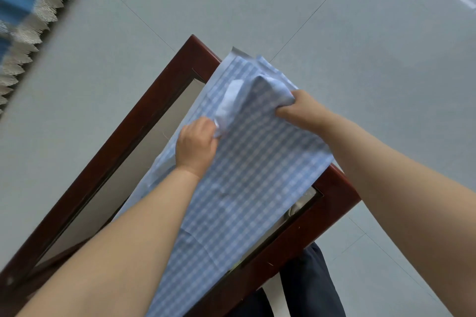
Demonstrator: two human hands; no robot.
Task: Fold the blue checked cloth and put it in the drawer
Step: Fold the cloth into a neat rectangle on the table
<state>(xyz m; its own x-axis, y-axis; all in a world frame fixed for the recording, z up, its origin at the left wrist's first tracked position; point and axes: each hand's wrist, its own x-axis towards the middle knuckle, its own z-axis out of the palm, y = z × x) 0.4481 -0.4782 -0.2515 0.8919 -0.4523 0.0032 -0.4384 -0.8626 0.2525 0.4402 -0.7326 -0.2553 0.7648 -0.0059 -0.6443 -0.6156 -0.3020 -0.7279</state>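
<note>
In the head view, the blue checked cloth (pixel 247 170) is lying spread across the dark wooden table (pixel 134 123). Above that table's far end, the left hand (pixel 197 145) and right hand (pixel 300 109) are each clenching a raised fold of the cloth.

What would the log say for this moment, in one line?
step: folding | cloth: spread over table | left hand: grip on bunched edge | right hand: grip on bunched edge | drawer: not seen
</note>
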